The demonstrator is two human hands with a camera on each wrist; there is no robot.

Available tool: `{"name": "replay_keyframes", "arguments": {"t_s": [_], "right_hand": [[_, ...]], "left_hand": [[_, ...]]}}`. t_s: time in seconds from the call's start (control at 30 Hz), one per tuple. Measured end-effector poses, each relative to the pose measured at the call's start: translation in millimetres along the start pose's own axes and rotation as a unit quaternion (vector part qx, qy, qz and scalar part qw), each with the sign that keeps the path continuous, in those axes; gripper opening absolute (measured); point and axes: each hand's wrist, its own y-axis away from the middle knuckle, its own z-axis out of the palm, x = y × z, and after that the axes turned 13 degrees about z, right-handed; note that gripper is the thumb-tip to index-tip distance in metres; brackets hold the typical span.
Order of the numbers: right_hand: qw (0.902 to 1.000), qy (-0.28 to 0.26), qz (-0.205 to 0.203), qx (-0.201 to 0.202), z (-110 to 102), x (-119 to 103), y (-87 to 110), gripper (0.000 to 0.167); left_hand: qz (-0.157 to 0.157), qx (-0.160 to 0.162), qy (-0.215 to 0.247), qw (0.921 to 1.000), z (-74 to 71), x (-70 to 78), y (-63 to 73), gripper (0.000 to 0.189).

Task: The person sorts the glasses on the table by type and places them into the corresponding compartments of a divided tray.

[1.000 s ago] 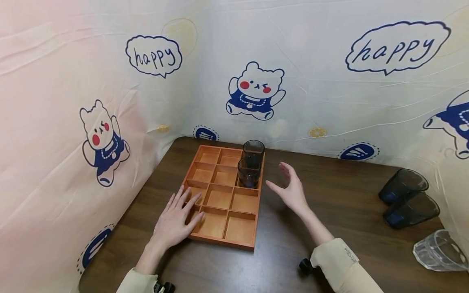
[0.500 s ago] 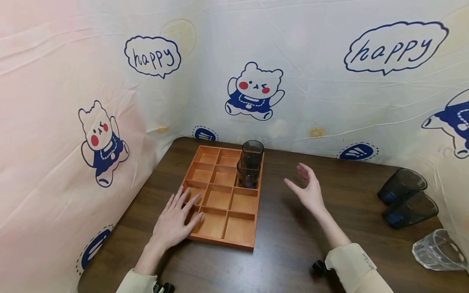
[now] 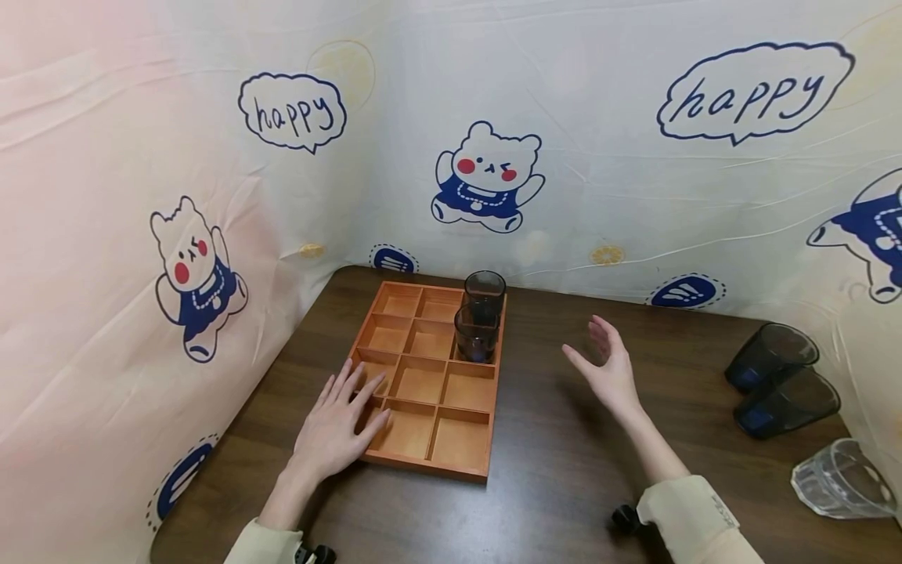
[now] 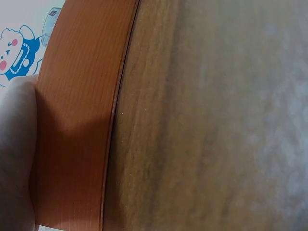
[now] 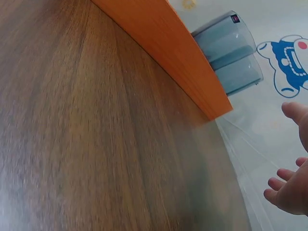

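Observation:
My left hand (image 3: 337,423) rests on the near left corner of a wooden compartment tray (image 3: 460,474), fingers spread over its left cells. Two dark tinted glasses stand in the tray's right column: one glass (image 3: 485,290) in the far right cell, the other glass (image 3: 475,337) in the cell just nearer. To the right of the tray, above the table, my right hand (image 3: 611,376) holds nothing, its thumb and fingers parted. The right wrist view catches part of the right hand (image 5: 291,192) at its edge, with the tinted glasses (image 5: 226,41) rising above the tray side (image 5: 168,43).
At the table's right side are two more dark tinted glasses, a farther glass (image 3: 771,356) and a nearer glass (image 3: 785,403), both looking tilted. A clear faceted glass (image 3: 838,482) is nearer still. A printed cloth (image 3: 599,188) hangs behind the dark wooden table (image 3: 550,486).
My right hand has moved right, away from the tray and the two glasses in it, its fingers still parted. The left hand has stayed on the tray.

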Motion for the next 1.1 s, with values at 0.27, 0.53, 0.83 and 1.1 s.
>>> {"name": "replay_keyframes", "arguments": {"t_s": [0.27, 0.53, 0.83, 1.1], "right_hand": [[0.9980, -0.045, 0.044, -0.002, -18.6, -1.4, 6.3, 0.091], [0.9891, -0.100, 0.108, 0.009, -33.8, 0.0, 6.3, 0.087], [0.9840, -0.120, 0.130, 0.020, -47.6, 8.5, 10.7, 0.088], [0.9757, -0.174, 0.128, 0.037, -59.2, 16.3, 18.7, 0.085]], "left_hand": [[-0.002, -0.001, 0.003, 1.0000, -0.1, -0.2, -0.5, 0.070], [-0.002, -0.002, 0.004, 1.0000, -0.4, -0.1, -0.9, 0.070], [0.000, -0.003, 0.003, 1.0000, 0.0, 0.7, -0.1, 0.069], [-0.002, -0.004, 0.003, 1.0000, -1.4, 1.9, -0.4, 0.069]]}}
